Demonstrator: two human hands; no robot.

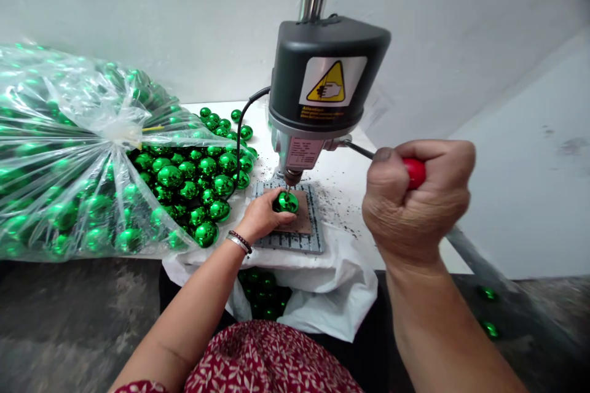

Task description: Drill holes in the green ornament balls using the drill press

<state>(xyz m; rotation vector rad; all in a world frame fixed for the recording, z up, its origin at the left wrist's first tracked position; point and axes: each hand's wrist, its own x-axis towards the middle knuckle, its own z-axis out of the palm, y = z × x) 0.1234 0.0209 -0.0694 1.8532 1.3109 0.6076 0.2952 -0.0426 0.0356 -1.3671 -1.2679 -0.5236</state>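
My left hand [267,217] grips a shiny green ball [287,202] from its left side, on a brown board [299,221] over the drill press's grey slotted base [314,241]. Right above the ball is the drill chuck [292,177], its bit meeting the top of the ball; whether it has gone in I cannot tell. My right hand [415,196] is wrapped round the red knob [415,173] of the feed lever, out to the right of the dark drill press [329,73]. A yellow hand-warning sticker marks the press housing.
Many green balls [188,187] lie loose on the white table [350,196], left of the press. A clear plastic bag [69,166] full of them fills the far left. Dark shavings surround the base. A white sack [332,295] with balls inside hangs at the front edge. A black cable [239,141] runs beside the press.
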